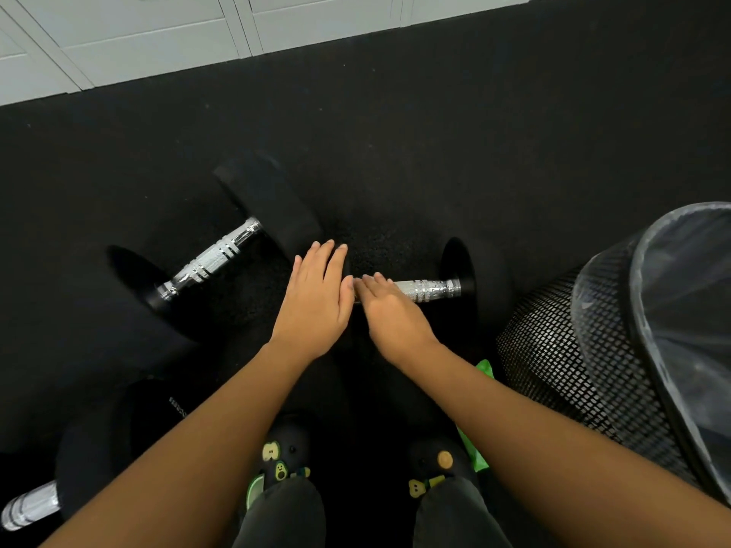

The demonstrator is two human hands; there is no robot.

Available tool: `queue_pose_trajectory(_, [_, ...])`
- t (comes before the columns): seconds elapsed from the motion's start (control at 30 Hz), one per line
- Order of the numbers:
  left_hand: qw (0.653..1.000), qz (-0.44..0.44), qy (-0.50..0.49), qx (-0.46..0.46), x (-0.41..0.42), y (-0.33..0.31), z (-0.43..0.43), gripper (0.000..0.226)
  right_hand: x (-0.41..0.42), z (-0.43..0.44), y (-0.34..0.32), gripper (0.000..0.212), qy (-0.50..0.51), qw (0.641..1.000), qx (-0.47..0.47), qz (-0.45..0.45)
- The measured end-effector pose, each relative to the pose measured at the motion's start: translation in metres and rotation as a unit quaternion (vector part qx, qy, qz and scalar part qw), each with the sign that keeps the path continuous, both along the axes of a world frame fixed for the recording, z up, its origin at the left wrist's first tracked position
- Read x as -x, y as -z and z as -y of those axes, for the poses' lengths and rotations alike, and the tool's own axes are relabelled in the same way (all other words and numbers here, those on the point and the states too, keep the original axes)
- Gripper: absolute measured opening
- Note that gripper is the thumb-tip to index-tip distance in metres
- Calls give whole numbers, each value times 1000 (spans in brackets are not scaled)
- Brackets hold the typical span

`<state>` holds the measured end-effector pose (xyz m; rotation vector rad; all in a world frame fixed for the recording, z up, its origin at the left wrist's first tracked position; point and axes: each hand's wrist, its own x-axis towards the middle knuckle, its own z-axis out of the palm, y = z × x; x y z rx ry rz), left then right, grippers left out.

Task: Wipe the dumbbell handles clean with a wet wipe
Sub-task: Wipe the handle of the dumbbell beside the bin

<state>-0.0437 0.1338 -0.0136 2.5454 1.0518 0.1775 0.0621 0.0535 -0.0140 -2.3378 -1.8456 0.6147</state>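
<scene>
At the lower left corner of the black rubber floor, a chrome dumbbell handle pokes into view beside a black weight head. Further in, a second dumbbell lies at an angle on the floor, its shiny knurled handle bare and untouched, well apart from both hands.

The left hand lies flat, palm down, fingers straight and loose, over the near head of a third dumbbell, gripping nothing. Just beside it, thumb almost touching, the right hand rests palm down on the left part of that third dumbbell's handle, fingers extended and laid over the bar rather than clenched around it. Whether a wipe sits under the palm cannot be told. The rest of the handle shows silver out to the black head on the right.

Below the arms are dark trousers and black clogs with small charms. A green packet peeks out under the right forearm. At the floor's right edge stands a black mesh bin lined with a clear bag.
</scene>
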Motion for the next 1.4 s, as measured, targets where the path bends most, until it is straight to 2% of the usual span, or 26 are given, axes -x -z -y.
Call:
queue_pose_trajectory(0.13, [1000, -1, 5, -3, 1, -1, 1, 60, -4, 13, 0, 58, -4, 1000, -12, 14])
queue_pose_trajectory(0.23, [1000, 1, 3, 3, 1, 0, 1, 61, -12, 6, 0, 46, 46, 998, -8, 31])
queue_pose_trajectory(0.37, [1000, 10, -2, 10, 1, 1, 1, 62, -16, -29, -7, 23, 67, 992, 105, -7])
queue_pose_trajectory(0.5, [1000, 13, -2, 14, 1, 0, 1, 63, -22, -48, -12, 20, 26, 985, 166, -37])
queue_pose_trajectory(0.63, [1000, 18, 1, 22, 3, 1, 0, 63, -24, -26, -18, 30, 14, 992, 109, -61])
queue_pose_trajectory(0.73, [1000, 19, 2, 25, 3, 0, 0, 63, -23, -10, -17, 35, -3, 997, 71, -21])
queue_pose_trajectory(0.83, [999, 21, 3, 25, 3, 0, 0, 62, -22, -16, -15, 31, 20, 996, 91, 15])
queue_pose_trajectory(0.97, [999, 22, 3, 24, 2, 0, 0, 61, -10, -29, -10, 26, 15, 996, 90, 10])
queue_pose_trajectory(1.17, [999, 23, 8, 31, 4, 0, -1, 60, -15, 10, 0, 53, -30, 999, 14, 34])
queue_pose_trajectory(1.4, [999, 23, 7, 30, 3, 2, 0, 59, -14, 9, 4, 52, 28, 998, 19, 44])
